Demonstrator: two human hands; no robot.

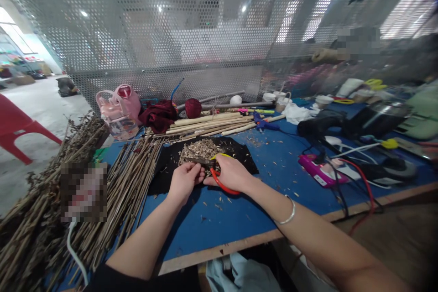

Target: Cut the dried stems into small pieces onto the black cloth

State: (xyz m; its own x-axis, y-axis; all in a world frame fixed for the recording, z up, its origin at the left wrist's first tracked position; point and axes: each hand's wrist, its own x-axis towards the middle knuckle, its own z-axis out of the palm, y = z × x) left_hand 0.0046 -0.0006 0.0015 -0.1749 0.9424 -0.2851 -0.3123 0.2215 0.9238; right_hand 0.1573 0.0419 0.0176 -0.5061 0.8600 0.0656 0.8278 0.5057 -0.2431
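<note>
My right hand [232,173] is wrapped round a pair of scissors with red and yellow handles [226,187]. The blades point left, over a heap of small chopped stem pieces [201,148]. Close beside the blades, my left hand [185,181] is closed with thumb and fingertips pinched together; whatever it pinches is too small and hidden to name. Beneath the heap lies a black cloth [164,173], spread on the blue table [191,232]. Thin dry stalks [126,182] lie in a bundle left of the cloth.
Pale peeled sticks [208,123] lie behind the cloth, with a blue glue gun [263,123] at their right end. A pink bottle [119,114] stands back left. A magenta power strip [321,171] and cables occupy the right. Behind stands a perforated metal screen [191,36].
</note>
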